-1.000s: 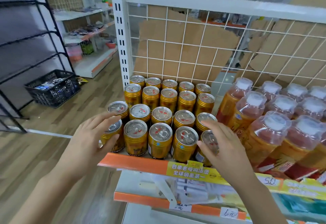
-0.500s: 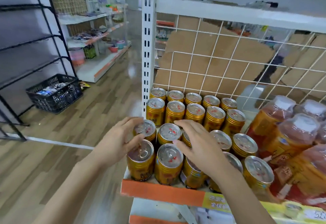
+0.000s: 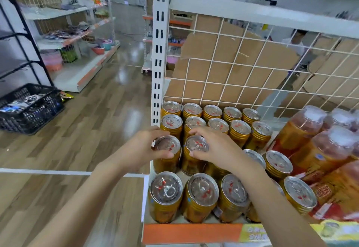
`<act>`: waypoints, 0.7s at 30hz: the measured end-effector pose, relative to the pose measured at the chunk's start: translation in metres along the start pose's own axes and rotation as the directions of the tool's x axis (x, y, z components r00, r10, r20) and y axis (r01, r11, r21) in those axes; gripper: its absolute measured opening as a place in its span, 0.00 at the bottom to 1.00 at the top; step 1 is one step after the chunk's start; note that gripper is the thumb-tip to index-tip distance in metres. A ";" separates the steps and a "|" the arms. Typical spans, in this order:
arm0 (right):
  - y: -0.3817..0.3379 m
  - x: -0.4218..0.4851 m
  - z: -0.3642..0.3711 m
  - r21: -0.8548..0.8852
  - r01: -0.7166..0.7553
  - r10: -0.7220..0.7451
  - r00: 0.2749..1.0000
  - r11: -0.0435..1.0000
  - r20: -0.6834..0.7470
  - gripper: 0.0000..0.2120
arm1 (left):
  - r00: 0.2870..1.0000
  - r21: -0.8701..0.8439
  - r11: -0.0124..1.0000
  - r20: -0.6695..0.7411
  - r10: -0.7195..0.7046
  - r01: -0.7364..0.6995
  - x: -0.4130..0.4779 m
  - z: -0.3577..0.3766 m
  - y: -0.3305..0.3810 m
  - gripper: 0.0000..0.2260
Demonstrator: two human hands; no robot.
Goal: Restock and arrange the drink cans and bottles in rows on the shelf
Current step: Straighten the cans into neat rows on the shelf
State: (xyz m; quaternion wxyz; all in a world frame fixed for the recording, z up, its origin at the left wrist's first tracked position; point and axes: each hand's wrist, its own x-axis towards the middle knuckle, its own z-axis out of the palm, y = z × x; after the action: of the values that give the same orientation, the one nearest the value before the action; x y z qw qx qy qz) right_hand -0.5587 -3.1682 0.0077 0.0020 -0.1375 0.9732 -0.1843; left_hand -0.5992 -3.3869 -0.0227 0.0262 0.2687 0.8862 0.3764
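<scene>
Hands hold two cans in the third row of the shelf (image 3: 192, 233): our left hand (image 3: 139, 151) grips the left can (image 3: 166, 154), our right hand (image 3: 215, 149) its neighbour (image 3: 195, 154). Pushing unevenly may tip the tight front cans (image 3: 202, 196) off.

The left hand (image 3: 139, 149) is gripping a gold can (image 3: 166, 153) on the shelf (image 3: 191, 233); the right hand (image 3: 215, 147) is gripping the can beside it (image 3: 195, 154); bottles (image 3: 303, 130) are standing rightward.
</scene>
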 end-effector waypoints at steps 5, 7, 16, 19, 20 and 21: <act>0.012 0.011 -0.009 0.055 -0.034 0.031 0.997 0.998 0.067 0.32 | 0.999 -0.058 0.998 -0.031 0.008 -0.010 0.013 0.001 -0.005 0.26; 0.015 0.012 -0.009 0.071 -0.028 0.023 0.997 0.997 0.067 0.32 | 0.999 -0.094 0.996 -0.040 0.006 -0.010 0.015 0.002 -0.006 0.25; 0.031 0.012 -0.005 0.182 0.022 -0.031 0.998 0.983 0.047 0.31 | 0.999 -0.203 0.978 0.002 0.048 -0.047 0.011 0.008 -0.007 0.19; 0.036 0.010 -0.001 0.239 0.016 -0.023 0.999 0.971 0.024 0.31 | 0.991 -0.164 0.984 -0.118 0.056 -0.075 0.007 0.018 -0.005 0.21; 0.037 0.009 0.000 0.247 0.019 -0.022 1.000 0.969 0.011 0.30 | 0.989 -0.163 0.985 -0.140 0.042 -0.064 0.006 0.019 -0.004 0.23; 0.038 0.009 0.001 0.249 0.025 -0.025 1.000 0.968 -0.004 0.30 | 0.988 -0.157 0.986 -0.149 0.027 -0.051 0.007 0.020 -0.002 0.24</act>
State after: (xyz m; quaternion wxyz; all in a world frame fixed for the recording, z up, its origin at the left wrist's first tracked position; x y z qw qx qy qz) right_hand -0.5774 -3.1371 -0.0067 0.0163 -0.1482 0.9405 -0.3052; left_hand -0.6011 -3.3716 -0.0377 -0.0248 0.2548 0.8471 0.4656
